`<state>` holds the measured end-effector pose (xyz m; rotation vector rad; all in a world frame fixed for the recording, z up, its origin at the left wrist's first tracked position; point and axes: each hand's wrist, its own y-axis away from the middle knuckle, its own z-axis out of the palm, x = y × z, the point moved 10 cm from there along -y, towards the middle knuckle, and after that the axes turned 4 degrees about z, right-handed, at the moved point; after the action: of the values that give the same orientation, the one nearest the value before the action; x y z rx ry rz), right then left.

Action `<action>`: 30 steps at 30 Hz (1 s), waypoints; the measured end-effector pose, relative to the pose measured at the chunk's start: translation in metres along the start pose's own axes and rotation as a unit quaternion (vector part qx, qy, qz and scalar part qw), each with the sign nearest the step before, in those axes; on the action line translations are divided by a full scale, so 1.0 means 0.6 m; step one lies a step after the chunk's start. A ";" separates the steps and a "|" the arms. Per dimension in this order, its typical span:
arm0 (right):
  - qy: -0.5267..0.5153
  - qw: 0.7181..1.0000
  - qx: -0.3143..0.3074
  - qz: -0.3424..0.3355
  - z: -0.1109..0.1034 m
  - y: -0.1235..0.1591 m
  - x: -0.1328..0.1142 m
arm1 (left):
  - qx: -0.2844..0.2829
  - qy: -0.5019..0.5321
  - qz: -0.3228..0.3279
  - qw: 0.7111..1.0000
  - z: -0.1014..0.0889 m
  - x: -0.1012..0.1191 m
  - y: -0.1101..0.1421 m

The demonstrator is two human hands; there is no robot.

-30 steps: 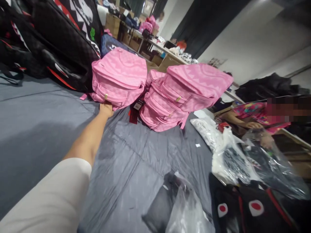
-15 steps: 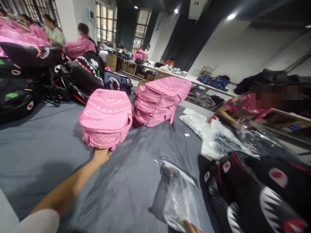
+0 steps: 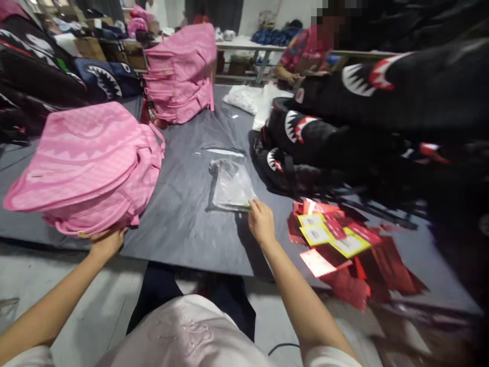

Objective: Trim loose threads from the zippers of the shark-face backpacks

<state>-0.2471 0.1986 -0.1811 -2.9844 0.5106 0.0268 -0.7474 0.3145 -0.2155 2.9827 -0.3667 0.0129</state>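
Note:
A pink backpack (image 3: 91, 153) printed with jagged teeth leans over at the left edge of the table. My left hand (image 3: 107, 242) holds it from below, its fingers mostly hidden under the bag. Near the middle, a clear plastic bag (image 3: 233, 186) lies flat with its lower edge toward me. My right hand (image 3: 262, 220) pinches the bag's near right corner, where a small green bit shows. Behind stands a stack of pink backpacks (image 3: 181, 76).
Black backpacks (image 3: 328, 137) with shark teeth are piled at the right. Red packets and yellow-edged tags (image 3: 332, 234) lie in front of them. White plastic bags (image 3: 248, 99) rest farther back, near another person (image 3: 301, 56). Dark and blue bags (image 3: 109, 79) crowd the far left.
The view has swung down and to the right. My left hand has brought the pink backpack closer to the near edge. My right hand has come fully into view, still at the plastic bag.

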 end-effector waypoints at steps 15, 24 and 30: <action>0.055 0.998 0.004 0.033 0.019 0.005 -0.087 | 0.307 0.015 0.088 0.948 -0.312 0.037 0.183; 0.099 0.989 -0.050 0.093 0.022 0.051 -0.083 | 0.152 -0.046 0.022 0.987 -0.212 -0.063 0.042; -0.035 0.997 0.067 0.035 -0.080 0.019 -0.075 | -0.015 0.183 0.109 0.977 -0.266 -0.037 0.013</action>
<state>-0.2933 0.1974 -0.1328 -2.8226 0.5844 0.0979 -0.7693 0.3342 -0.0572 2.8093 -0.6321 0.5632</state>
